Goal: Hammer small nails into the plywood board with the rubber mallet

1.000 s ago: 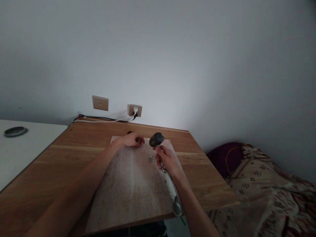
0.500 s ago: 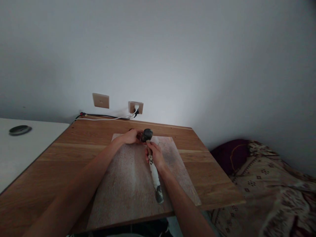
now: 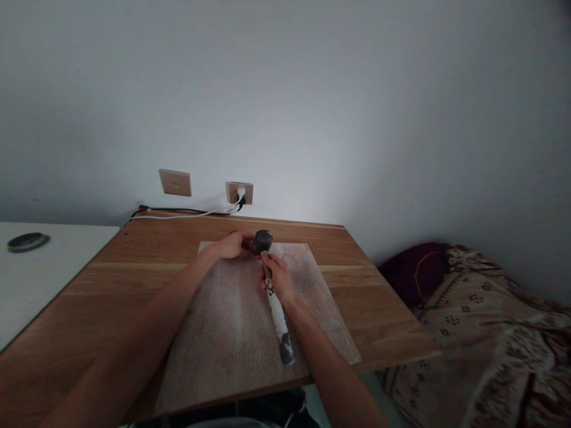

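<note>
My right hand (image 3: 275,279) is wrapped round the upper handle of a hammer (image 3: 273,297) with a pale, paint-flecked handle and a dark head. The head rests near the far edge of a pale board (image 3: 241,333) lying on the wooden table (image 3: 134,261). My left hand (image 3: 232,245) sits at the board's far edge, right beside the hammer head, its fingers pinched together on something too small to make out.
The wall behind carries a switch plate (image 3: 175,182) and a socket (image 3: 239,192) with white and black cables along the table's back edge. A white counter (image 3: 40,267) with a dark round lid (image 3: 27,241) lies left. A patterned bedcover (image 3: 482,333) lies right.
The hammer has swung left and down from a raised position until its head sits beside my left hand's fingers. The left hand has hardly moved.
</note>
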### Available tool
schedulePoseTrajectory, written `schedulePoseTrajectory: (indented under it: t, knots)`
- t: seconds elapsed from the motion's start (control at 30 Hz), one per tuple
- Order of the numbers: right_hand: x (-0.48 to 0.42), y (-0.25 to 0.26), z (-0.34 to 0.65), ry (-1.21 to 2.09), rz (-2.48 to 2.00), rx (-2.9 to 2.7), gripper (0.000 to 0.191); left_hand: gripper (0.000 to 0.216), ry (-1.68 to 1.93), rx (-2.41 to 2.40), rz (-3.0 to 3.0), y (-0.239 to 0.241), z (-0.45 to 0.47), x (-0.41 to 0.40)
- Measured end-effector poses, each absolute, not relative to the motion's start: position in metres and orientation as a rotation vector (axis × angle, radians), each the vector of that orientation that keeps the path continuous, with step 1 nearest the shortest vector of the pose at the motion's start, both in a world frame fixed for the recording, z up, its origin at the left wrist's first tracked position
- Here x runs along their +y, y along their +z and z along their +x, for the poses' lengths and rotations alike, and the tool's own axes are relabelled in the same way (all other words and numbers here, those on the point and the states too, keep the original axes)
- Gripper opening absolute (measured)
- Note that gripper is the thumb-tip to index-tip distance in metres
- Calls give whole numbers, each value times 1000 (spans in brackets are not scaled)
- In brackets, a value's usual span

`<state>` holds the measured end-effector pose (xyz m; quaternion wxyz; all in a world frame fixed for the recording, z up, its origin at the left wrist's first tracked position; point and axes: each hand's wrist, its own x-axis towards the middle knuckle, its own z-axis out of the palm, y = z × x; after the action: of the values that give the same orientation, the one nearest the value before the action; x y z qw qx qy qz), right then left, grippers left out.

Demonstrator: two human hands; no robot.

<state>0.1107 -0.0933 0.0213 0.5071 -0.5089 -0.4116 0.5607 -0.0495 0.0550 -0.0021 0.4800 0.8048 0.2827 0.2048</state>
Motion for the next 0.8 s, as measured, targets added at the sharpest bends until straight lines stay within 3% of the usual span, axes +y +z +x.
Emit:
schedulePoseTrajectory:
  t: [0.2, 0.5, 0.8]
  knots:
    - [-92, 22, 112, 1380, -1245, -976, 40, 45, 474, 695, 2007, 7, -48, 49]
    - [-94, 34, 134, 1151, -1021, -663, 39, 28, 314, 897, 2519, 57, -37, 23]
    - [-84, 28, 167, 1179, -877, -416, 29, 24, -47, 592, 2698, 64, 9, -30]
